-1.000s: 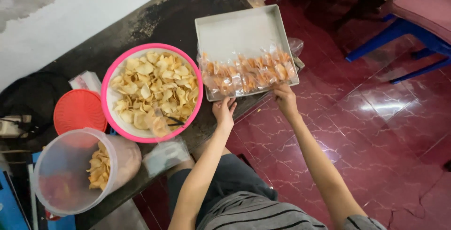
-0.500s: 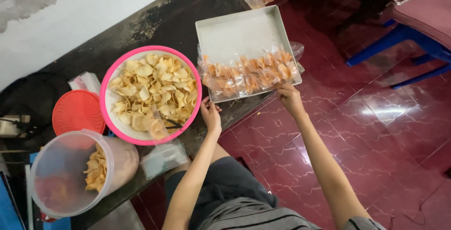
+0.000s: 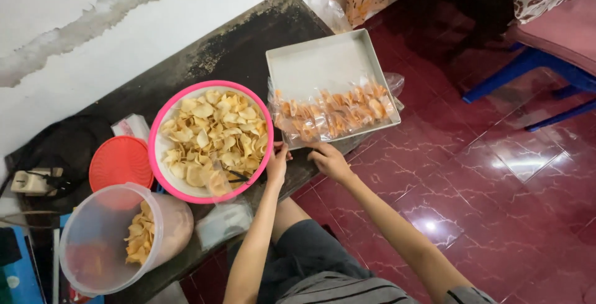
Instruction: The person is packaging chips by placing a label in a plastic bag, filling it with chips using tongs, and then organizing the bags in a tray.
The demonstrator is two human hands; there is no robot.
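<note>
Small clear plastic packets of orange-yellow crackers [image 3: 332, 114] are laid in an overlapping row along the near edge of a shallow square white tray [image 3: 323, 62], whose far half is bare. The row is kept at the near side, closest to the seated person, seemingly so that it stays within easy reach. The tray itself is set on the right end of a dark, worn wooden table [image 3: 236, 43], its near corner overhanging the table edge above the red tiled floor [image 3: 496, 173].

Left hand [image 3: 277, 165]: held at the table edge between tray and bowl, fingers loosely curled and raised toward the leftmost packets; whether anything is held in its grip cannot be told. Right hand [image 3: 330, 161]: placed under the tray's near rim, fingers bent and touching or almost touching the rim; the grip is partly closed, and nothing is seen to be clasped in it.

Round pink-rimmed bowl [image 3: 162, 117]: just left of the tray, heaped with loose pale yellow chips [image 3: 211, 133]. Round red plastic lid [image 3: 120, 162]: left of the bowl, lying flat. Large clear plastic tub [image 3: 115, 242]: at the near left, tipped on its side, a few chips inside. Blue-legged chair [image 3: 546, 62]: well apart, at the upper right.
</note>
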